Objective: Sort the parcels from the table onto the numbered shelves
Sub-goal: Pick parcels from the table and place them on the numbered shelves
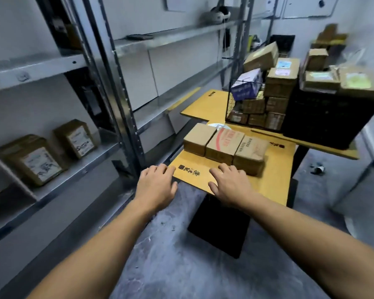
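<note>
Three cardboard parcels stand in a row on the near yellow table [274, 182]: a plain one [198, 138] on the left, a red-printed one [224, 145] in the middle, and one with dark print [249, 155] on the right. My left hand [156, 184] hovers at the table's near left corner, fingers relaxed and holding nothing. My right hand [230, 183] is spread over the table's front edge, just short of the right parcel, also holding nothing. Two labelled parcels [34, 159] [76, 138] sit on the lower shelf [73, 175] of the metal rack at left.
A second yellow table [203, 106] behind carries a wire basket [246, 104] full of parcels, a black crate [324, 117] and more boxes piled on top. Metal rack uprights [125, 113] stand close to the left. Grey floor lies below; a black table base [219, 225] is underfoot.
</note>
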